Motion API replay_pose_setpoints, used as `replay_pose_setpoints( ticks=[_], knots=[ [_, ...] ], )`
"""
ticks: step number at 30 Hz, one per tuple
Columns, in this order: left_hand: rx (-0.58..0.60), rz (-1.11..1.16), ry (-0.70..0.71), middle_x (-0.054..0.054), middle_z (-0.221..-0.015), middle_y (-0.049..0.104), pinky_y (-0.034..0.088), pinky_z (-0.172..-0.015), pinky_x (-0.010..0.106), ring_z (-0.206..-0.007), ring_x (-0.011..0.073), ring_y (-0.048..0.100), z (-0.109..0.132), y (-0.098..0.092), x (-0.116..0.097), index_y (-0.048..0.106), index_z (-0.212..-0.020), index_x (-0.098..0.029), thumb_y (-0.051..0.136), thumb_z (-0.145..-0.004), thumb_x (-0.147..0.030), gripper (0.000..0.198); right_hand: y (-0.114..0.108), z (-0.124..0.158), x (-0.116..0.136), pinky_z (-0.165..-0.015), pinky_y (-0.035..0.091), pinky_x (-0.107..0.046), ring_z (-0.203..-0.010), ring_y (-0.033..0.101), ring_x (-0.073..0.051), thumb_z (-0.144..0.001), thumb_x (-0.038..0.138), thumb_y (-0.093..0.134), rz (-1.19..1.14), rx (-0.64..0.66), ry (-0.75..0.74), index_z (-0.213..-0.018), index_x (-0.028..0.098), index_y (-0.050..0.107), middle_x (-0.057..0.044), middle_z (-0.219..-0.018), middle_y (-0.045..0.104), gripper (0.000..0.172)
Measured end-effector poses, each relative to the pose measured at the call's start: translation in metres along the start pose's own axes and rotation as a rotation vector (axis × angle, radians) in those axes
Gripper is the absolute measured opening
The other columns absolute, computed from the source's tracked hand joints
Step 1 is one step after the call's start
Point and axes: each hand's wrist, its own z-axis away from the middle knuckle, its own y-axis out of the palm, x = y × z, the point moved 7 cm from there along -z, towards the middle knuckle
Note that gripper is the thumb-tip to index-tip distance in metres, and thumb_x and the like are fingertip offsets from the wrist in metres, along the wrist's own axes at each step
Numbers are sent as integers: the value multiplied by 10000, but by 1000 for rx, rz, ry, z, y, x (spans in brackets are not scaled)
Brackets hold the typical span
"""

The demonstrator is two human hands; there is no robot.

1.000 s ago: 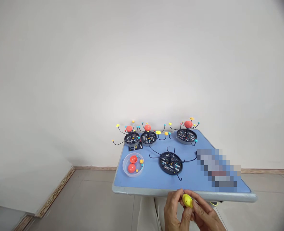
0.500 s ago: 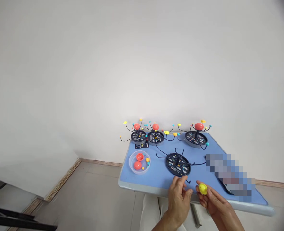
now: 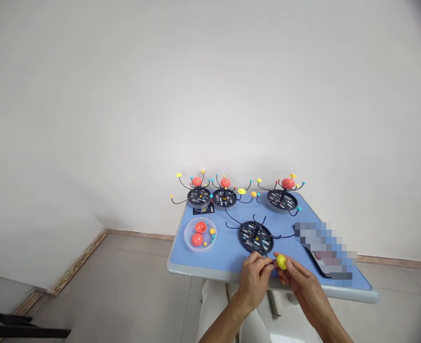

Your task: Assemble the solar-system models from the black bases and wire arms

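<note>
**Narrow pinch on a glossy yellow plastic ball (image 3: 281, 261)**

Ball gripped tightly between thumb and fingertips of the right hand (image 3: 300, 286), just above the near edge of a blue laminate table top (image 3: 228, 255) with a grey rim. Left hand (image 3: 253, 281) just beside it, fingers curled close to a thin black wire arm (image 3: 266, 255) rising from a round black disc base (image 3: 255, 237); any hold on the wire impossible to tell. Step in hand, by appearance: pairing ball with wire tip on this sparsely fitted model. Next move, seemingly: ball lined up with the tip, then a gentle, steady press, given the springy wire. Farther back, three similar models (image 3: 225, 197) with orange-red domes and small coloured beads. At left, a clear round plastic dish (image 3: 200, 247) of orange-red half-spheres (image 3: 196, 239).
</note>
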Motion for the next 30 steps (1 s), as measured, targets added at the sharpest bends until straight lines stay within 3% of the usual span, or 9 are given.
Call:
replay_pose_setpoints(
  ticks=[11,30],
  knots=[
    [-4,97,11,24,-731,614,476,-687,259,-705,154,579,-2,-3,-2,777,-884,-205,506,-972,-271,292,0,-9,15,-651,441,-331,-624,501,-173,-656,632,761,401,43,-118,-919,181,807,2,-622,590,525],
    [-15,60,46,34,-726,621,452,-670,240,-686,148,579,0,3,7,771,-886,-183,527,-962,-252,265,13,-15,33,-596,459,-317,-569,501,-174,-624,755,668,697,91,-217,-826,173,803,1,-557,557,630]
  ],
)
